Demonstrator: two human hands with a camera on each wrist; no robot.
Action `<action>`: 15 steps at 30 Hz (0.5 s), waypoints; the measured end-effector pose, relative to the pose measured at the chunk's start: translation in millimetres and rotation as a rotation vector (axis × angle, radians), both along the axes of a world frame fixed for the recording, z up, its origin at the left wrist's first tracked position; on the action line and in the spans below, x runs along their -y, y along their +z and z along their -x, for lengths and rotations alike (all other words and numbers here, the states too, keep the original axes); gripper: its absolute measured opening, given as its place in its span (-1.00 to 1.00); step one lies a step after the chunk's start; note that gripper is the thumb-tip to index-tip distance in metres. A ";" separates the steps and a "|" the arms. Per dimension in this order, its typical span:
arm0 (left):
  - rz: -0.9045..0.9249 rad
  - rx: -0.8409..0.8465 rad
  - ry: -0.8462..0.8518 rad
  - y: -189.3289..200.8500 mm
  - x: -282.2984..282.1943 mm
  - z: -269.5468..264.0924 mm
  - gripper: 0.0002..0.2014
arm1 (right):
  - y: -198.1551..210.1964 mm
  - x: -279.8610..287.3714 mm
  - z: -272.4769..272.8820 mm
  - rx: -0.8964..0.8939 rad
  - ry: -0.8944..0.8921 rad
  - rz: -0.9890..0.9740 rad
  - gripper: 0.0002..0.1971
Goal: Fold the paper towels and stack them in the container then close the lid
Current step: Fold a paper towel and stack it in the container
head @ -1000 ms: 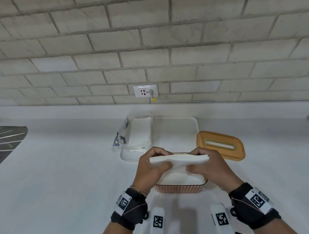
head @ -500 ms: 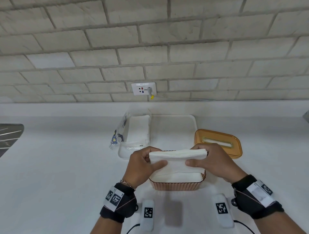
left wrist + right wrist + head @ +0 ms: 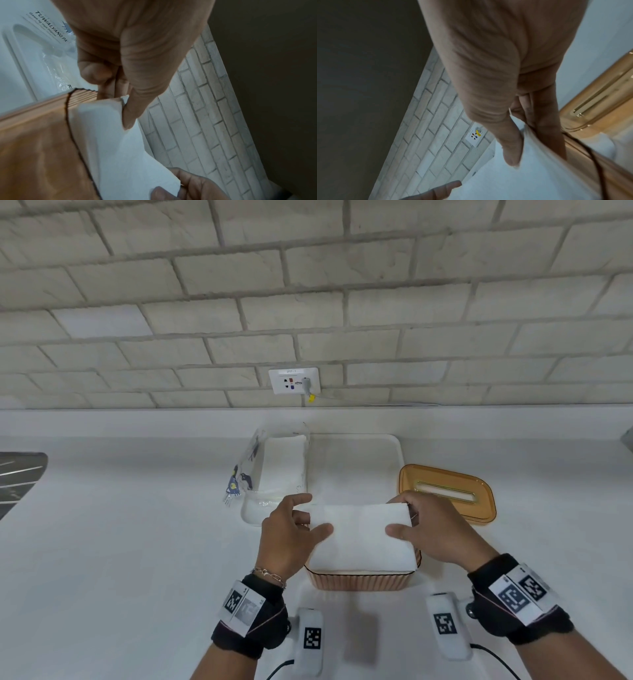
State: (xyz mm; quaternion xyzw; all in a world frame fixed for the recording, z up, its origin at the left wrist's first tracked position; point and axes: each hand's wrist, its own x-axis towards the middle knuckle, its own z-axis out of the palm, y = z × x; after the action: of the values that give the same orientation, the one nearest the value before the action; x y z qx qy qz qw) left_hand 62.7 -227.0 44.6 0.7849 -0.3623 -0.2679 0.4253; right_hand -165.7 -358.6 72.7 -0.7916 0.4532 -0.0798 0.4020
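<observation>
A folded white paper towel lies over the peach ribbed container near the counter's front. My left hand pinches the towel's left end, thumb on top. My right hand pinches its right end, thumb on top and fingers beneath. The left wrist view shows the towel over the container's dark rim, pinched under my thumb. In the right wrist view my thumb presses the towel. The amber slotted lid lies on the counter to the right, behind my right hand.
A white tray stands behind the container and holds an opened plastic pack of paper towels on its left side. A wall socket sits on the brick wall. A dark sink edge lies far left.
The towel, held up edge-on above the container earlier, has come down and now lies flat over the container's top, with both hands still on its ends.
</observation>
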 end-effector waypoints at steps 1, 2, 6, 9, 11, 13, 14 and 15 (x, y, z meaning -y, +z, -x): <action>-0.008 0.012 0.003 0.3 0.1 0.1 -0.37 | 0.9 -0.4 -2.2 -0.026 0.012 0.016 -0.71; -0.013 0.015 0.011 1.2 0.5 0.0 -0.36 | 1.1 -0.1 -3.7 -0.044 0.019 0.023 -0.72; -0.038 0.026 0.012 3.7 0.7 -0.5 -0.33 | 0.1 3.5 -5.2 -0.078 0.008 0.036 -0.79; -0.066 0.073 0.002 2.1 -0.6 1.1 -0.30 | -3.1 4.2 -6.6 -0.148 0.032 0.047 -0.78; -0.097 0.160 -0.017 1.8 -0.4 5.0 -0.27 | -7.2 5.3 -8.8 -0.208 0.033 0.066 -0.72; -0.149 0.279 -0.054 4.6 -0.7 10.8 -0.27 | -10.1 5.1 -12.1 -0.266 0.025 0.114 -0.65; -0.177 0.333 -0.072 6.7 -0.6 13.9 -0.28 | -10.4 4.2 -14.0 -0.287 0.024 0.149 -0.63; -0.199 0.373 -0.086 8.0 -0.7 16.5 -0.29 | -9.7 2.5 -15.7 -0.302 0.029 0.187 -0.62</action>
State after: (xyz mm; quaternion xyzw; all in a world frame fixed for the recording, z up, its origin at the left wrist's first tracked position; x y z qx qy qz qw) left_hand 46.2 -226.3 52.6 0.8429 -0.4396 -0.1701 0.2595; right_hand -150.1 -361.0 63.0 -0.8349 0.4877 0.0042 0.2552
